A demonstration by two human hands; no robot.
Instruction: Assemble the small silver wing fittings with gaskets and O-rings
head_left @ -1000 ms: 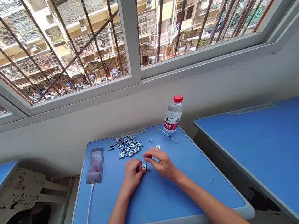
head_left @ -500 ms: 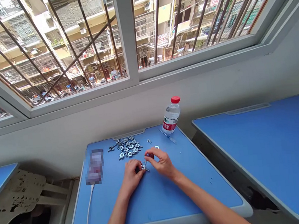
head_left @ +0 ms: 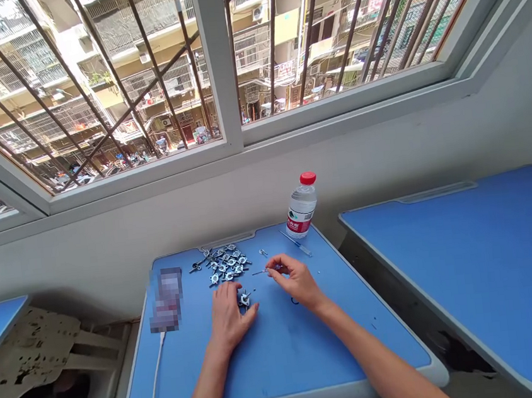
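My left hand (head_left: 228, 314) rests on the blue desk with thumb and fingers apart. Between them sits a small silvery metal part (head_left: 245, 299), which looks loosely surrounded rather than pinched. To its right, my right hand (head_left: 297, 282) is closed on a small screwdriver (head_left: 259, 272); its thin shaft points left, and the fingers cover most of its handle. A pile of similar metal parts (head_left: 228, 263) lies just beyond my left hand. One separate small part (head_left: 263, 252) is past my right hand. A dark ring (head_left: 294, 300) shows beneath the right palm.
A water bottle (head_left: 302, 206) with a red cap stands at the desk's back right, beside another slim tool with a clear handle (head_left: 304, 250). At the left lies a blurred phone (head_left: 166, 298) with a white cable (head_left: 157, 375). A second blue desk (head_left: 468, 266) is to the right.
My left hand has loosened from the metal part and its fingers have spread. My right hand has drawn away a little to the right, tipping the screwdriver from upright to nearly flat.
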